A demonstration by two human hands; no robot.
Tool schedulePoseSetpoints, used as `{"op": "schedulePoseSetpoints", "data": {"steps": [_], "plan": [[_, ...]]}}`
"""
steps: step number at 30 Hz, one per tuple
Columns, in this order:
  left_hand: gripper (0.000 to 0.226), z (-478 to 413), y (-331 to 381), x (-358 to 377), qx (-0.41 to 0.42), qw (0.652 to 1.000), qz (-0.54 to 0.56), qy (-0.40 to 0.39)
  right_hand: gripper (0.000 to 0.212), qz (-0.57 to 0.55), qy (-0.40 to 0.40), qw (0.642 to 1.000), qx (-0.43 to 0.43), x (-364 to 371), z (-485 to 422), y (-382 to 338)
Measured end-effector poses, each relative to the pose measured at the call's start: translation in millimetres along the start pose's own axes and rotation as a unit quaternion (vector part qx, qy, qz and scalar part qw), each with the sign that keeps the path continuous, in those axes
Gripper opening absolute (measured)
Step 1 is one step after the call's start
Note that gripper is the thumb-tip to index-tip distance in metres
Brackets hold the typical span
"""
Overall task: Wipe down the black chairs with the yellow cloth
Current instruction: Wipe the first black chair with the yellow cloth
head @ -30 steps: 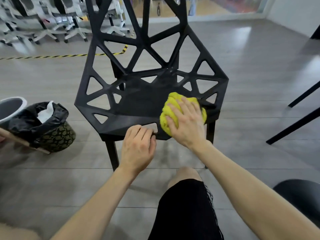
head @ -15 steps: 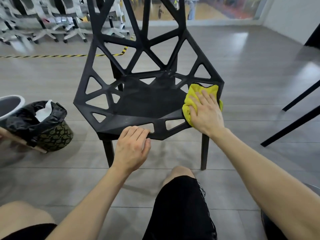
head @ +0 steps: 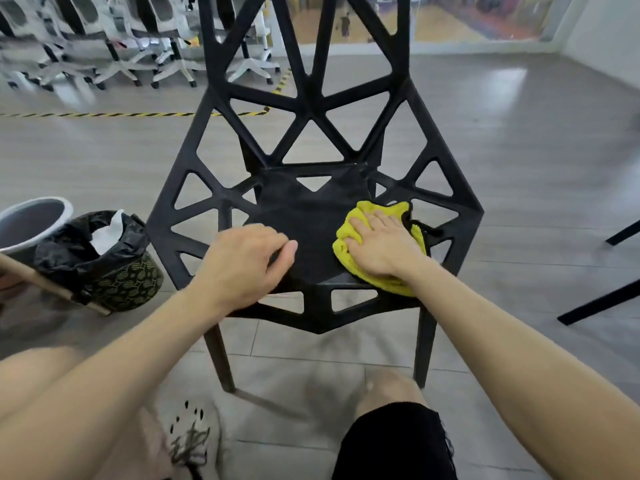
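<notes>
yellow cloth squashed under flat right hand, fingers straight, right side of black chair seat, left hand curled on the seat's left, grip unclear tbh

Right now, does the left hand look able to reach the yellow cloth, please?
Probably yes: only bare seat of the black chair lies between the left hand and the yellow cloth, which the right hand presses.

Chair: black moulded plastic, matt, faintly grained seat. Cloth: yellow terry, fluffy nap. Floor: grey wood-look planks, satin sheen; bin liner: glossy black plastic film.
</notes>
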State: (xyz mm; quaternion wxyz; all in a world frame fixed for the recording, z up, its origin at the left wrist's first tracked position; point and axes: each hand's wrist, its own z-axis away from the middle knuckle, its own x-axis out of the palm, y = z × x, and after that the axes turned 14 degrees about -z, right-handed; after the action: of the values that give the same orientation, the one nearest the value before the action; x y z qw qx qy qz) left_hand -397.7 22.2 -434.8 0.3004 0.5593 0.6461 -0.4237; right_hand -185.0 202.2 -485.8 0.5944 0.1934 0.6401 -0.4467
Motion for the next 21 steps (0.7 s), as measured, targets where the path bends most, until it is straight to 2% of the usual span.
{"op": "schedulePoseSetpoints", "data": {"steps": [3, 5, 8, 11, 13, 16, 19, 21], "plan": [[0.033, -33, -34, 6, -0.030, 0.994, 0.019, -0.106, 0.075, -0.001, -0.018, 1.000, 0.021, 3, -55, -5], [0.026, -45, -54, 9, -0.039, 0.988, 0.041, -0.142, 0.078, -0.002, -0.002, 1.000, 0.027, 4, -88, -9], [0.025, -50, -74, 10, -0.036, 0.985, 0.067, -0.152, 0.083, 0.008, 0.032, 0.999, 0.026, 5, -129, -12], [0.023, -45, -100, 8, -0.060, 0.988, 0.083, -0.116, 0.087, 0.014, 0.049, 0.999, 0.006, 9, -157, -13], [0.024, -41, -117, 2, -0.098, 0.988, 0.082, -0.087, 0.087, 0.016, 0.055, 0.998, -0.009, 12, -165, -9], [0.040, -33, -137, -4, -0.196, 0.975, 0.066, -0.083, 0.083, 0.021, 0.048, 0.998, -0.033, 12, -166, -3], [0.047, -21, -150, -5, -0.331, 0.928, 0.086, -0.148, 0.071, 0.028, 0.030, 0.997, -0.070, 9, -164, -11], [0.042, -13, -153, -1, -0.366, 0.907, 0.100, -0.184, 0.068, 0.026, 0.011, 0.994, -0.105, 11, -153, -31]]}}
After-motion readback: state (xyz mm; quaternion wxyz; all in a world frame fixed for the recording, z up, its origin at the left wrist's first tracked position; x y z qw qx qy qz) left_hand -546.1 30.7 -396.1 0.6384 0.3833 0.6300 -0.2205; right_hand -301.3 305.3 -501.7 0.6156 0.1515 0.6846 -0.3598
